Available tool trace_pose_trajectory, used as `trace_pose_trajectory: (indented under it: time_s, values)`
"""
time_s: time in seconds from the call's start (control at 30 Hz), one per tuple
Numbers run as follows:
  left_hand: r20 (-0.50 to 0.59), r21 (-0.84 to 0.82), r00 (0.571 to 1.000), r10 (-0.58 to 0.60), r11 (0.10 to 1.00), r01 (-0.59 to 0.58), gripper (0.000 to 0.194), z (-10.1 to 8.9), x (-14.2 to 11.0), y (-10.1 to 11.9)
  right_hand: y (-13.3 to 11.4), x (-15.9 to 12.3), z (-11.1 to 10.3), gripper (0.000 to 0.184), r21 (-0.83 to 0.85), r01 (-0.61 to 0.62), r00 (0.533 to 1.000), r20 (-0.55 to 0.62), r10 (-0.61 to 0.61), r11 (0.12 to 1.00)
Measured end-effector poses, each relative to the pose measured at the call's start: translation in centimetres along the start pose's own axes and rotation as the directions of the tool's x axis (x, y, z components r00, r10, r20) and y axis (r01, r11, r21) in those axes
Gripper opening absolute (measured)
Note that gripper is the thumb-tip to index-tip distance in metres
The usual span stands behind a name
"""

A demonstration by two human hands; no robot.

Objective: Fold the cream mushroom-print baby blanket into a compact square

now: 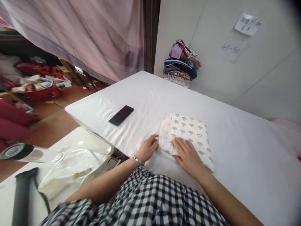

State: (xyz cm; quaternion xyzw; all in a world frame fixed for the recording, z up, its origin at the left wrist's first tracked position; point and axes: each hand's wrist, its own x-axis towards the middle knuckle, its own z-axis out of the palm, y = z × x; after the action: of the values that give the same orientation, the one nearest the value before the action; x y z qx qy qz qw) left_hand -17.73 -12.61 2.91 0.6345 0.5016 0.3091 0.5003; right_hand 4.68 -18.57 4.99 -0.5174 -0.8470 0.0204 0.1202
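A folded white cloth (191,127) printed with grey mushroom-like shapes and a few coloured ones lies as a flat, layered bundle on the white-covered table (145,94). My right hand (188,153) rests on its near part, palm down with fingers stretched out. At the bundle's left edge is my left hand (148,148), its fingers slightly bent and touching the layered side. A silver bracelet (139,160) circles the left wrist. Beyond that hand, a black phone (121,115) lies on the table.
A pile of folded fabrics (181,62) stands against the wall. At lower left, a second white surface holds a clear plastic bag (70,166), a bottle-like object (21,152) and a dark tube-shaped object (23,197). A pink curtain (105,34) hangs behind; a red basket (42,91) sits on the floor.
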Motion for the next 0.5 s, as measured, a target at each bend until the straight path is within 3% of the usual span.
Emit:
trace_pose_trajectory:
  time_s: [0.17, 0.37, 0.5]
  values:
    - [0.027, -0.124, 0.994, -0.107, 0.986, 0.109, 0.047, 0.0, -0.6, 0.2, 0.2, 0.4, 0.7, 0.058, 0.047, 0.039, 0.990, -0.134, -0.032, 0.998]
    - [0.125, 0.064, 0.973, -0.194, 0.980, 0.187, 0.056, 0.2, -0.4, -0.1, 0.9, -0.6, 0.9, 0.051, 0.004, 0.158, 0.982, -0.103, -0.156, 0.987]
    - [0.143, 0.149, 0.980, -0.141, 0.982, 0.119, 0.056, 0.4, 0.3, -0.1, 0.5, -0.4, 0.7, 0.050, 0.015, 0.152, 0.976, -0.162, -0.148, 0.988]
